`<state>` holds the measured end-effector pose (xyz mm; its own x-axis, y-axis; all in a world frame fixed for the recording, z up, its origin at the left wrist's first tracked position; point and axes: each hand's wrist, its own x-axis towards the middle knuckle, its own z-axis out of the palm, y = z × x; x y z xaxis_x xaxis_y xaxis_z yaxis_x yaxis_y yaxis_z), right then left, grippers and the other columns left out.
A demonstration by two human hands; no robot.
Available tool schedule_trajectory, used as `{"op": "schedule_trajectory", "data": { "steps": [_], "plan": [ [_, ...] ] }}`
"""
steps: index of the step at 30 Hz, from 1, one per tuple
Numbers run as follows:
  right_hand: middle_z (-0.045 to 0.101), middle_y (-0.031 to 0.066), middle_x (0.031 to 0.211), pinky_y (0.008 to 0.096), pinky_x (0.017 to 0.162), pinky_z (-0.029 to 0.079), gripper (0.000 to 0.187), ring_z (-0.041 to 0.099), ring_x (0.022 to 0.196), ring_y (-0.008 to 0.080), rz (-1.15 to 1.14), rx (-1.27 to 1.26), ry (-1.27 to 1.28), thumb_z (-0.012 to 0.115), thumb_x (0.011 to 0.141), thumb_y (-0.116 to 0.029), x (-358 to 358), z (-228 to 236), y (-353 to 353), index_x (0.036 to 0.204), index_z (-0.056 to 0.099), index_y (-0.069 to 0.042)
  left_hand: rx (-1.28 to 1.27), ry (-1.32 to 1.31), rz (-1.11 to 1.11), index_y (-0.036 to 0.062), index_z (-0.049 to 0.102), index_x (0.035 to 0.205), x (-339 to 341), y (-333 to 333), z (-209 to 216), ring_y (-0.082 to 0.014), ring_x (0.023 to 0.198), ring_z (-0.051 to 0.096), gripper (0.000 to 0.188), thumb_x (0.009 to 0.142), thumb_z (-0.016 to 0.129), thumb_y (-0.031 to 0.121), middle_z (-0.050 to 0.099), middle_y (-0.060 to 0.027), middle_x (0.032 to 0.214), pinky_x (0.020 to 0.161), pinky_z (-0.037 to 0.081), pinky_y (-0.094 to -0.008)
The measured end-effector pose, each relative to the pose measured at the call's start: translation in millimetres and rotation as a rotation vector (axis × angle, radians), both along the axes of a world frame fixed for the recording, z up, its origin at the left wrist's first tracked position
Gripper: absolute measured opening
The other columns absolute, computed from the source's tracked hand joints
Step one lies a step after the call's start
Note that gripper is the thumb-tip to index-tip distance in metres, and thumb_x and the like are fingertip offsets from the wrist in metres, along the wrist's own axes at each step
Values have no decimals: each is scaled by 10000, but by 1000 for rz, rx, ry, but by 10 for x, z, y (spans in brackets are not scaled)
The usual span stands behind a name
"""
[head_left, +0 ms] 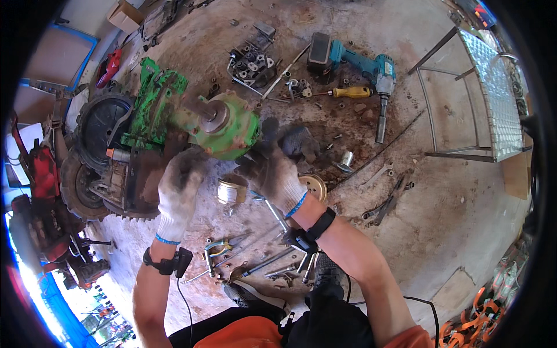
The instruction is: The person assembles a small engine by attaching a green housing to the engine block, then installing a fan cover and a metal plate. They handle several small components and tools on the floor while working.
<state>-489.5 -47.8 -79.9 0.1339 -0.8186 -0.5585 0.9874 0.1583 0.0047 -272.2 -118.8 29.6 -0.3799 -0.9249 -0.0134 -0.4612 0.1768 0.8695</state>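
Both my hands wear dirty white knit gloves and are at a round green metal housing point(239, 129) with a thick shaft standing out of its middle. My left hand point(181, 187) has its fingers curled at the housing's lower left edge, partly hidden beneath it. My right hand point(277, 177), its glove blackened at the fingers, grips the lower right edge. Left of the housing, a larger green machine body point(152, 113) adjoins a black lugged wheel point(104, 124). Below the housing, between my wrists, sits a silvery cylindrical part point(230, 192). A yellowish metal disc point(314, 188) is beside my right wrist.
Beyond my hands lie a teal impact wrench point(362, 65) with a long socket, a yellow-handled screwdriver point(352, 91) and a greasy cluster of metal parts point(252, 66). Pliers point(217, 249) and several bars lie near my feet. A metal-topped stool point(492, 95) stands at right.
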Motion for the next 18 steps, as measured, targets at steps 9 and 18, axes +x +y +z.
{"op": "schedule_trajectory", "data": {
  "steps": [9,18],
  "plan": [
    [654,182,1534,536,1181,632,399,710,1356,346,-220,19,-164,436,1242,-229,510,-362,-200,1570,541,-28,-132,-372,-117,-24,773,1284,-425,-261,211,-209,988,754,289,1026,818,95,796,-129,1138,910,605,-349],
    [683,184,1486,503,1169,640,354,738,1298,320,-234,-20,-256,440,1219,-136,835,-431,-254,1525,574,-16,-57,-531,-78,-33,752,1232,-472,-257,379,-174,983,713,247,1047,813,120,771,-119,1122,887,581,-334]
  ]
}}
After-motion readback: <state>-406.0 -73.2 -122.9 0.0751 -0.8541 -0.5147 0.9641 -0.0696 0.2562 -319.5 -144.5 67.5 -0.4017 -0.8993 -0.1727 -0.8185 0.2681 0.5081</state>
